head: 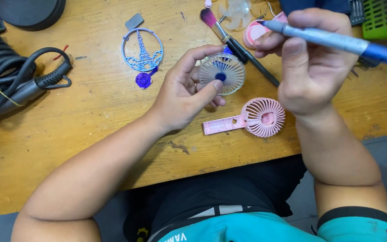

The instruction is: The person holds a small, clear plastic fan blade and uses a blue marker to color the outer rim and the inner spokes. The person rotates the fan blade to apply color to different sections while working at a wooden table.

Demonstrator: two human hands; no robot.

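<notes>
Left hand (pixel 182 96) pinches the clear grille (pixel 221 73) by its rim: thumb under the lower edge, index curled over the top, other fingers behind. Grille is held off the table (pixel 90 130), face up toward the camera, blue hub at centre.

Right hand (pixel 312 62) is closed around the pen tool (pixel 337 41), barrel across the fingers, tip pointing left just past the thumb. Tip sits above and right of the grille, near but not touching.

Risks, my read:
- Grip is on the rim only, so a push from the tip could likely pop the grille out of the pinch or flip it.
- Thin ribs look easy to snap if the tip lands off the hub.
- Left thumb is close to the hub; a slip of the tip may hit it.

Pink fan shell (pixel 251 120) lies on the table just below the right hand's fingers, below-right of the grille. Brush (pixel 238 45) lies behind the grille, between both hands. Tower ornament (pixel 142 50) sits left of the left index, well apart. Cables (pixel 10 80) are far left.
</notes>
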